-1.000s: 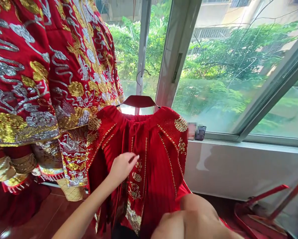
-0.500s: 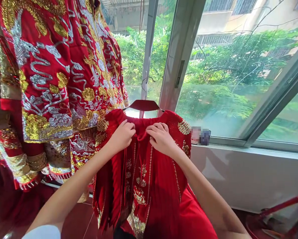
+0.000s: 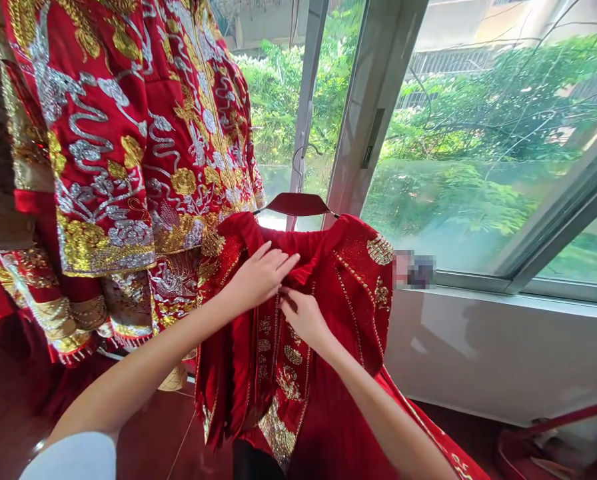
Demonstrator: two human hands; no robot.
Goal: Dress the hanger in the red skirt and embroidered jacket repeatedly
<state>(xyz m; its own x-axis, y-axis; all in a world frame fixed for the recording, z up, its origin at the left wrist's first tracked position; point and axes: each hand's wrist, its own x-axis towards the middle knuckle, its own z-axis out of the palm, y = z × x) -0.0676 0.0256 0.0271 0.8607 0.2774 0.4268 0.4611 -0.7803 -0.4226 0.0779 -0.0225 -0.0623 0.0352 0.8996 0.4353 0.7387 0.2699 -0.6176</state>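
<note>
A red jacket [image 3: 346,293] with gold beading hangs on a dark red hanger [image 3: 296,204] in front of me. Its front panels and collar lie close together in the middle. My left hand [image 3: 262,275] rests over the collar area, fingers stretched to the right across the red cloth. Just below and to its right, my right hand [image 3: 306,321] pinches the jacket near the top of the front opening. Its fingertips meet close to the left hand; the exact bit of cloth between them is small. Red fabric continues below the jacket toward the lower right.
Red garments [image 3: 178,153] with gold and silver embroidery hang close on the left. Behind the hanger are sliding windows [image 3: 468,173] above a white wall [image 3: 448,353]. A blurred-out item [image 3: 414,269] sits on the sill. A red-framed object [image 3: 558,433] stands at the lower right.
My right hand has moved down and left from the collar's right side to the front opening. My left hand's fingers have straightened out to the right. The view has shifted slightly.
</note>
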